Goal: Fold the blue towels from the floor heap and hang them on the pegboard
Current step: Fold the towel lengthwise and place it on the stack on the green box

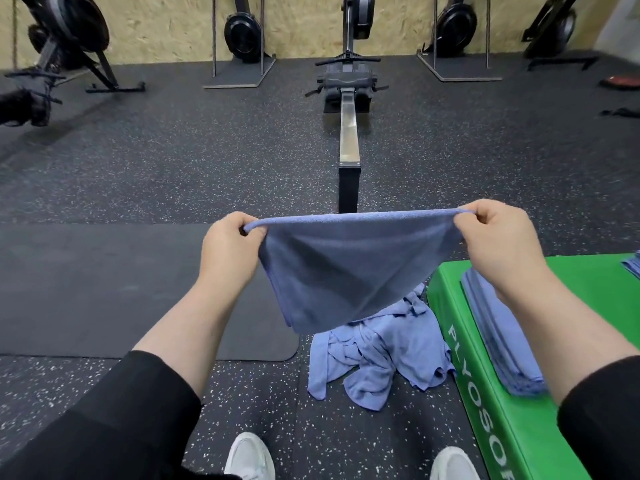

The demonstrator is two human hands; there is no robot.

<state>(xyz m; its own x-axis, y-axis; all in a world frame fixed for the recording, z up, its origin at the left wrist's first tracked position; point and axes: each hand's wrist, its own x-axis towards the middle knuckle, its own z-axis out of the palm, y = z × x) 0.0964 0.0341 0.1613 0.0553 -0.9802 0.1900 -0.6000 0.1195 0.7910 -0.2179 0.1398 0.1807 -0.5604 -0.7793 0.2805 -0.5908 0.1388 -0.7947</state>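
I hold a blue towel (349, 268) stretched in the air in front of me, folded double and hanging down. My left hand (230, 249) pinches its top left corner and my right hand (502, 237) pinches its top right corner. Below it, a heap of crumpled lighter blue towels (377, 358) lies on the speckled floor. A stack of folded blue towels (498, 341) rests on a green plyo box (485, 420) at the right, partly hidden by my right forearm. No pegboard is in view.
A rowing machine (349, 133) runs straight ahead, its rail end just beyond the towel. A dark mat (86, 289) lies on the floor at the left. More exercise machines (242, 32) stand along the far wooden wall. My white shoes (249, 457) are at the bottom.
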